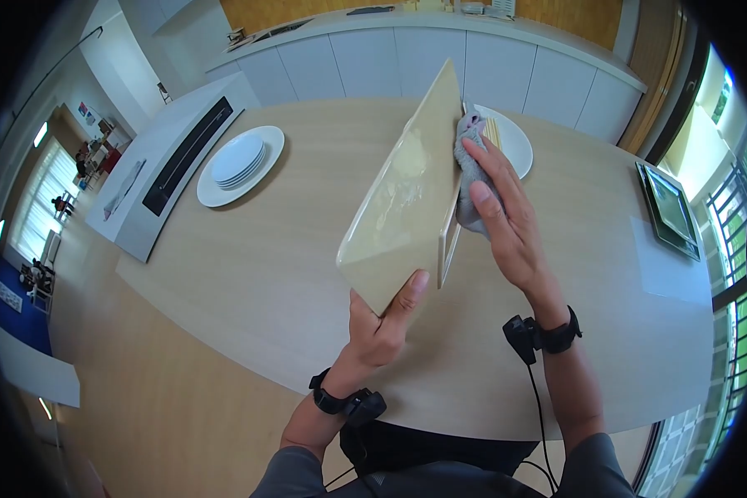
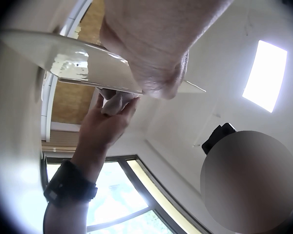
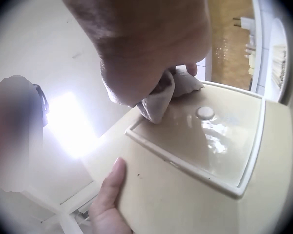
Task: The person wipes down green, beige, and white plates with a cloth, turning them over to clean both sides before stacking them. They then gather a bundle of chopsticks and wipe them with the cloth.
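Observation:
A cream, glossy rectangular dish (image 1: 402, 183) is held tilted up on edge above the table. My left hand (image 1: 382, 324) grips its lower corner, thumb on the near face. On the dish's right side my right hand (image 1: 510, 216) holds a grey cloth (image 1: 471, 170) against the surface. In the right wrist view the underside (image 3: 185, 141) shows a raised rim and a small round knob (image 3: 205, 113), with the cloth (image 3: 158, 102) bunched under my right hand (image 3: 146, 53). The left wrist view shows my left hand (image 2: 151, 53) over the dish's edge.
Behind the dish, a white plate (image 1: 516, 149) carries pale sticks. Small stacked plates (image 1: 239, 159) sit on an oval plate (image 1: 207, 192) at the left. Dark-edged trays (image 1: 671, 207) lie at the right edge of the table (image 1: 307, 166). A cable (image 1: 539, 407) hangs from my right wrist.

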### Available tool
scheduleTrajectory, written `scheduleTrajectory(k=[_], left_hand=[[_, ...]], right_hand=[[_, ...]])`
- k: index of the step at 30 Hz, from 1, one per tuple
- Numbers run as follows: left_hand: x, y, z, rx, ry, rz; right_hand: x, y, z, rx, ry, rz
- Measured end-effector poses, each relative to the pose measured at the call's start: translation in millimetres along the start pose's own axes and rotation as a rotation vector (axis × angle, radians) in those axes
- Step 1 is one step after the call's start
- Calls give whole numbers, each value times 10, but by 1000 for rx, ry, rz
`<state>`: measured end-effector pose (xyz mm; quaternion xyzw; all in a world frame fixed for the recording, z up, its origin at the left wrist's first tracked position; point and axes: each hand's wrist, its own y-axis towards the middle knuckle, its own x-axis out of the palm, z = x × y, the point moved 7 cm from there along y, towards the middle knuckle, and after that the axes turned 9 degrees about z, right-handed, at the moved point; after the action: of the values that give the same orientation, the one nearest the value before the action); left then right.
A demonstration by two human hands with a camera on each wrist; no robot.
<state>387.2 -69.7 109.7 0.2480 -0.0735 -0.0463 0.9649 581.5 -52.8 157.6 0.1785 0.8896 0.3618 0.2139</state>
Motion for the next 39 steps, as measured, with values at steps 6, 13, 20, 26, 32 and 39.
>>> scheduleTrajectory(k=[6,13,20,26,32,39], left_hand=[[1,-11,-3,19,-12,14],[-5,1,6,69,20,-2],[26,17,21,78,14,1],[32,13,29,89,1,11],[-1,-21,-61,-67,-39,-29],[9,1,-30,-70,-61,-22]], right_hand=[[39,-151,601,389,164,29],[98,-334,1051,650,101,-111],[194,-567,1029,1016,354,-55],[261,-833,854,1134,426,-137],[307,-954,485,1094,392,-295],[325,-979,240,1074,418,-329]])
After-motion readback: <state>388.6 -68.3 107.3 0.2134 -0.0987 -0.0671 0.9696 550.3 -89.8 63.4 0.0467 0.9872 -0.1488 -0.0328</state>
